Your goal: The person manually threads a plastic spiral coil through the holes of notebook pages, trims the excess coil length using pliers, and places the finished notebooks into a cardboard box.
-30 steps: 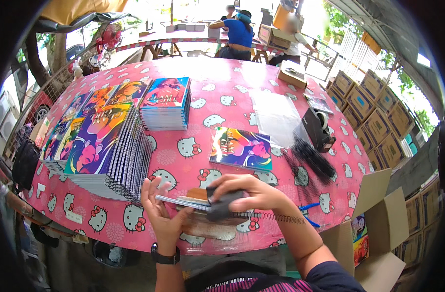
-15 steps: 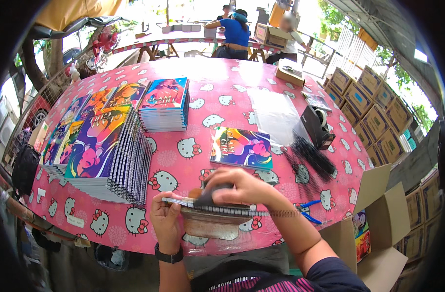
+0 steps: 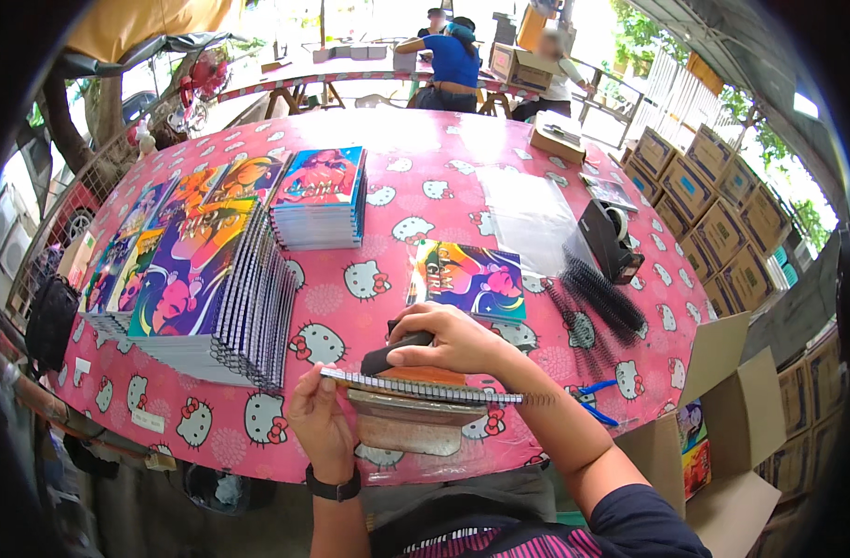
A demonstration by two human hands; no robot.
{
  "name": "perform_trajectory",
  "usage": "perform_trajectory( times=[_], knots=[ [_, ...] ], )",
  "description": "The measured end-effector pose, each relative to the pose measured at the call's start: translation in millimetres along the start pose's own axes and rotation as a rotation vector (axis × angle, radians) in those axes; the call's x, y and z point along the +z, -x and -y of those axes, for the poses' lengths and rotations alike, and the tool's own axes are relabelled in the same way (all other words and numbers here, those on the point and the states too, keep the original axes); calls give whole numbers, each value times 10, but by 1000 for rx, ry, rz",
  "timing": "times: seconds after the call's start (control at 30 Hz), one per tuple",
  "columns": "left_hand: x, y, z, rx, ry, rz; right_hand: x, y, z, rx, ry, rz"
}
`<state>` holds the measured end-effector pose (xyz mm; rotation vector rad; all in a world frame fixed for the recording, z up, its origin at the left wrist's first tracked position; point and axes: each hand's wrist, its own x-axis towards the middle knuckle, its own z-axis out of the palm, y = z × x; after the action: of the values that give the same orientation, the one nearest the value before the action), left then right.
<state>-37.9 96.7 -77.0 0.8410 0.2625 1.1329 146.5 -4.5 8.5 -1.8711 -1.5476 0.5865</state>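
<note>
At the near edge of a pink cartoon-cat tablecloth (image 3: pixel 225 451), one spiral-bound notebook (image 3: pixel 425 385), held nearly edge-on, spine toward the viewer, with a length of dark wire coil (image 3: pixel 541 400) projecting beyond the right end of the spine.

Left hand (image 3: pixel 322 423): thumb and fingertips pinched together on the left end of the notebook; black wristwatch (image 3: pixel 334 485) at the wrist.

Right hand (image 3: pixel 457 342): fingers curled over a black handheld item (image 3: pixel 388 358), just above the spine; exact kind of item impossible to tell.

Directly below the spine: worn wooden block (image 3: pixel 411 435), pale brown; cannot tell whether in contact with the notebook.

To the left: tall stack of spiral notebooks (image 3: pixel 188 270), multicoloured illustrated covers, coils facing right; behind, a shorter stack with blue-edged covers (image 3: pixel 318 181).

Ahead of the right hand: single illustrated book (image 3: pixel 476 277), lying flat.

To the right: clear plastic sheets (image 3: pixel 534 214); black tape dispenser (image 3: pixel 611 242); bundle of loose black coils (image 3: pixel 606 298); blue-handled tool (image 3: pixel 594 400), partly behind the right forearm.

Lower right: open cardboard box (image 3: pixel 755 428), colourful covers inside. Beyond: stacked brown cartons (image 3: pixel 713 214).

Far side: second table, with a co-worker in a blue top (image 3: pixel 454 60) alongside.
</note>
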Motion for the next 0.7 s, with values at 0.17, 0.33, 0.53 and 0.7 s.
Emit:
perform_trajectory(
  times=[0.17, 0.33, 0.53, 0.7],
  knots=[
    [-103, -9, -3, 7, -48, 7, 155, -25, 30, -114, -337, 66],
    [94, -36, -86, -96, -215, 157, 42, 166, -453, -166, 220, -153],
    [177, -81, -239, 42, -381, 350, -413, 622, 677, -188, 25, -82],
    [516, -13, -361, 196, -470, 508, 16, 896, 975, -159, 251, -237]
  ],
)
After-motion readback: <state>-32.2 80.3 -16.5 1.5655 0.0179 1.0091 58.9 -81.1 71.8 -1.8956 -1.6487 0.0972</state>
